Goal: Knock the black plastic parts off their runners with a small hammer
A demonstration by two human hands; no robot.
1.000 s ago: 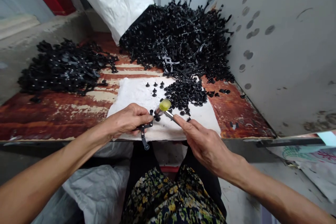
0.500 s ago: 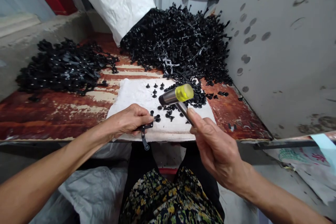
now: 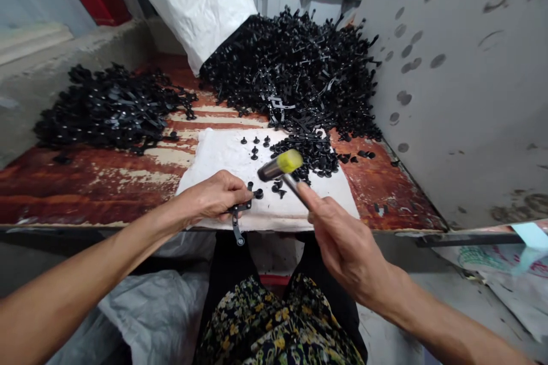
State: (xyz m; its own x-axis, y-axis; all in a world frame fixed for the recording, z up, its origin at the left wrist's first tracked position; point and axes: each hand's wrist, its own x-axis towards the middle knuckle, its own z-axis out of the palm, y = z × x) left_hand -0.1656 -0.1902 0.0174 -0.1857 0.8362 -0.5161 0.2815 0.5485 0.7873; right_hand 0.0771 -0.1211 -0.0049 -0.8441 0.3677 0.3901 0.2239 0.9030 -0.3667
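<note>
— Well, left hand [image 3: 212, 197] first?

— Curled shut, fingers pressed together, pinching a black plastic runner [image 3: 238, 211] at the near edge of a white cloth [image 3: 214, 154]. One arm of the runner pointing down past the table edge, toward the lap.

— And right hand [image 3: 342, 239]?

— Closed around the handle of a mallet [image 3: 272, 169], index finger [image 3: 305, 194] stretched along the shaft. Steel barrel, yellow tip, all slightly blurred.

— Mallet head where, exactly?

— Up in the air over the cloth, just beside the runner's far end. No contact with the runner or the cloth.

— Around the hands?

— Small black studs [image 3: 256, 141] dotted across the cloth, plus a heap of loose black pieces [image 3: 310, 154] along its far edge. Beyond that, on a wooden tabletop with worn red paint [image 3: 89, 191], a big mound of black runners [image 3: 291, 74] against a white woven sack [image 3: 188, 3], and a lower mound of black runners [image 3: 111, 108] off to the left.

— Right side and below?

— A dented grey panel [image 3: 454, 97] along the right, a grey plastic sack [image 3: 154, 319] beside a floral-print lap [image 3: 274, 325].
</note>
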